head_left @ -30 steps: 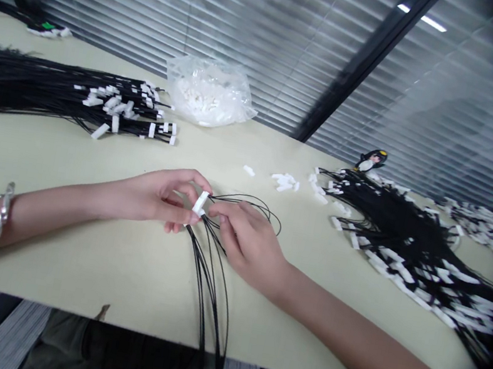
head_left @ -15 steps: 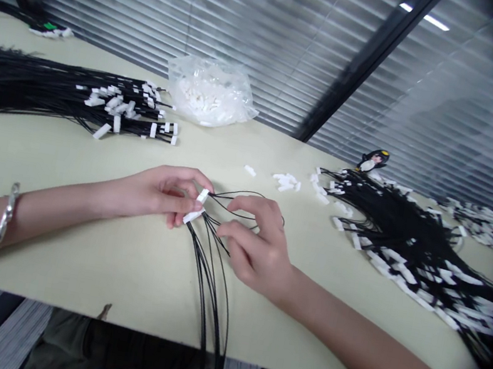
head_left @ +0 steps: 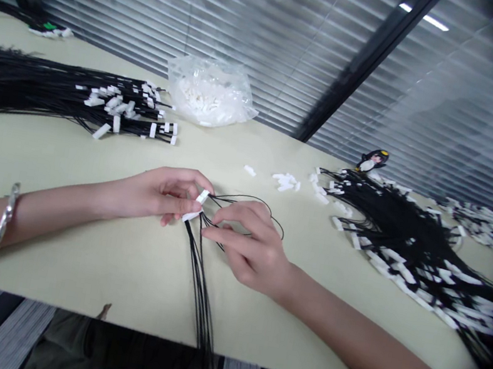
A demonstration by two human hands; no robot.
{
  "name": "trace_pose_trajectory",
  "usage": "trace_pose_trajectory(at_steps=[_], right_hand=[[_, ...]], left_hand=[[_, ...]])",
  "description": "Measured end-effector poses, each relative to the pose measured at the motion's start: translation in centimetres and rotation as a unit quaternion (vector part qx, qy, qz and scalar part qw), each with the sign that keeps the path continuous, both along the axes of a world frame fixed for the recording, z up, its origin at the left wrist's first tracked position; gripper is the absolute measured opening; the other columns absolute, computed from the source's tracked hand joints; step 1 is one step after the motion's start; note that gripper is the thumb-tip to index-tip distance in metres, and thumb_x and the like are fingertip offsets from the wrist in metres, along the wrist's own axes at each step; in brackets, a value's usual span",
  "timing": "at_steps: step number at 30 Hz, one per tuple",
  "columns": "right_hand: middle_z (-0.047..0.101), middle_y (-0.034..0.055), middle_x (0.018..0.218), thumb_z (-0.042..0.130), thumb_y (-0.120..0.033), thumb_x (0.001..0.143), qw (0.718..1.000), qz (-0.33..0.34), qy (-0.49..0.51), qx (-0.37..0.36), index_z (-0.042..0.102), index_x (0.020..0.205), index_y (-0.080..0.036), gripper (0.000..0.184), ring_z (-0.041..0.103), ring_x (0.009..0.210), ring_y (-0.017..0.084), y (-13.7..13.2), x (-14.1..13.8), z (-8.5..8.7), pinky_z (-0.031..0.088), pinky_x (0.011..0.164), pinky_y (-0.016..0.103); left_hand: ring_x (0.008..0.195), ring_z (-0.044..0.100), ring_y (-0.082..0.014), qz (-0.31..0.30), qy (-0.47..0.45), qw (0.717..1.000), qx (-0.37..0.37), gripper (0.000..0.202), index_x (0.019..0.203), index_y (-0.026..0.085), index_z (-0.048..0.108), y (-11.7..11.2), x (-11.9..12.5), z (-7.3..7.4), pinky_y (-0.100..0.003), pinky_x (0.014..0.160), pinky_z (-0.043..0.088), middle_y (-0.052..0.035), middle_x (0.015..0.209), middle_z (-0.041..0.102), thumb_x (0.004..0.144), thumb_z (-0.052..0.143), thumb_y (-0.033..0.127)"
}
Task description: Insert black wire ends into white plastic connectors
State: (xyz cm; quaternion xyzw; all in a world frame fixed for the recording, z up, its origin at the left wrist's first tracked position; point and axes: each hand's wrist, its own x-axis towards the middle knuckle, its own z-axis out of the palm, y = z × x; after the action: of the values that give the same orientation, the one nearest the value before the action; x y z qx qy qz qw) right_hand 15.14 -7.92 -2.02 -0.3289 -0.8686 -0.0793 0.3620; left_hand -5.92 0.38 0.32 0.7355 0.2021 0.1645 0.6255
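Observation:
Between the thumb and fingers of my left hand (head_left: 168, 196) is a white plastic connector (head_left: 195, 206), held tilted above the tabletop. Thin black wires (head_left: 200, 284) run from it; most hang down over the table's front edge, and a few loop out to the right. My right hand (head_left: 255, 243) is just right of the connector, its fingers bent in among the wires close to where they leave the housing. Some wires pass under and between those fingers; the exact pinch point is partly hidden.
Bundled black cables with white connectors (head_left: 117, 104) lie at left, another pile (head_left: 399, 237) at right. A clear plastic bag (head_left: 212, 92) of small white parts stands at the back. Several loose white connectors (head_left: 286, 182) and a penguin figure (head_left: 372, 161) are nearby.
My right hand has moved slightly left, closer to the connector, with its fingers reaching into the wires. The hanging wires have drawn together and shifted left. My left hand stays nearly still.

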Motion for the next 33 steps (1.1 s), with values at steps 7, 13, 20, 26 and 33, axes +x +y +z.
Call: trace_pose_trajectory(at_steps=[7, 13, 20, 26, 33], right_hand=[[0.052, -0.0059, 0.103, 0.050, -0.013, 0.078, 0.997, -0.018, -0.071, 0.001, 0.060, 0.093, -0.027, 0.023, 0.042, 0.100, 0.004, 0.0, -0.4, 0.1, 0.033, 0.088, 0.021], [0.049, -0.0050, 0.109, 0.050, -0.020, 0.079, 0.994, -0.030, -0.101, -0.018, 0.058, 0.098, -0.026, 0.021, 0.041, 0.104, 0.008, -0.3, -0.4, 0.0, 0.032, 0.089, 0.024], [0.050, -0.0033, 0.108, 0.051, -0.023, 0.082, 0.992, -0.047, -0.113, 0.007, 0.058, 0.099, -0.025, 0.019, 0.041, 0.103, 0.005, -0.2, -0.4, 0.0, 0.031, 0.090, 0.021], [0.053, -0.0052, 0.103, 0.054, -0.022, 0.081, 0.996, -0.033, -0.081, 0.018, 0.057, 0.100, -0.025, 0.020, 0.044, 0.099, 0.002, -0.1, -0.4, 0.1, 0.035, 0.090, 0.019], [0.056, -0.0010, 0.093, 0.050, -0.019, 0.083, 0.982, -0.051, 0.147, -0.110, 0.060, 0.093, -0.019, 0.015, 0.050, 0.091, -0.001, -0.2, -0.1, 1.1, 0.043, 0.082, 0.013]], left_hand=[[0.064, 0.048, -0.0098, 0.001, 0.000, 1.000, 0.012, 0.030, 0.111, 0.019, 0.048, 0.1, 0.1, -0.1, -0.020, 0.050, 0.043, -0.0018, 0.081, 0.052, 0.084, 0.054, 0.031], [0.073, 0.047, -0.0106, 0.010, 0.014, 0.999, 0.044, 0.029, 0.113, 0.020, 0.048, -0.1, 0.1, 0.0, -0.020, 0.059, 0.043, -0.0016, 0.084, 0.049, 0.086, 0.052, 0.030], [0.084, 0.052, -0.0129, -0.016, -0.010, 0.999, 0.034, 0.025, 0.112, 0.017, 0.046, -0.1, 0.2, -0.1, -0.026, 0.076, 0.043, -0.0046, 0.092, 0.053, 0.087, 0.048, 0.022], [0.076, 0.053, -0.0119, -0.028, -0.023, 0.999, 0.018, 0.024, 0.110, 0.017, 0.046, 0.1, 0.2, -0.4, -0.026, 0.072, 0.044, -0.0024, 0.084, 0.053, 0.087, 0.049, 0.022], [0.074, 0.051, -0.0114, -0.023, -0.033, 0.999, 0.015, 0.021, 0.108, 0.017, 0.047, 0.2, 0.3, -0.2, -0.026, 0.070, 0.041, -0.0017, 0.084, 0.051, 0.087, 0.048, 0.022]])
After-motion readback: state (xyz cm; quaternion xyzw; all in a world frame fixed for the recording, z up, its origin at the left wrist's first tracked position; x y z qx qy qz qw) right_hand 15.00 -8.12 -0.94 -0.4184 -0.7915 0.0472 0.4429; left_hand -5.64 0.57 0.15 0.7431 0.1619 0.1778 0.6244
